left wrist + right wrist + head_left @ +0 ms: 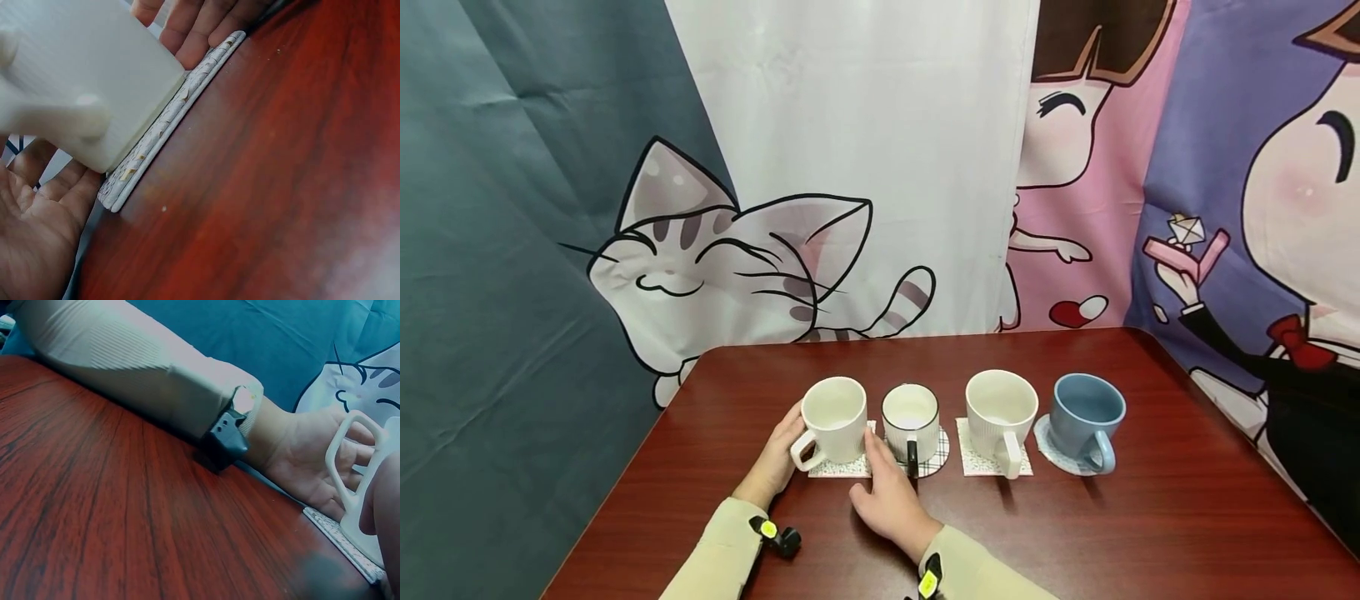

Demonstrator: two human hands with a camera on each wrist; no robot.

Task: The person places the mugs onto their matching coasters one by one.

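Observation:
A white mug (pixel 835 421) stands upright on a square patterned coaster (pixel 841 471), its handle facing front left. My left hand (pixel 775 458) lies along the mug's left side, fingers reaching behind the handle. My right hand (pixel 891 500) is at the mug's right side, its fingers extended forward beside the wall. In the left wrist view the mug's base (pixel 134 140) rests on the thick coaster (pixel 169 119), with the right fingertips close to the coaster's far end. The right wrist view shows the mug handle (pixel 334 459) in front of the left palm (pixel 306 450).
Close on the right stands a dark-rimmed white mug (pixel 912 417) with a black handle, on a round checked coaster (pixel 938 454). Further right are a ribbed white mug (pixel 1000 408) on a square coaster (pixel 972 462) and a blue mug (pixel 1086 412) on a round coaster (pixel 1047 442).

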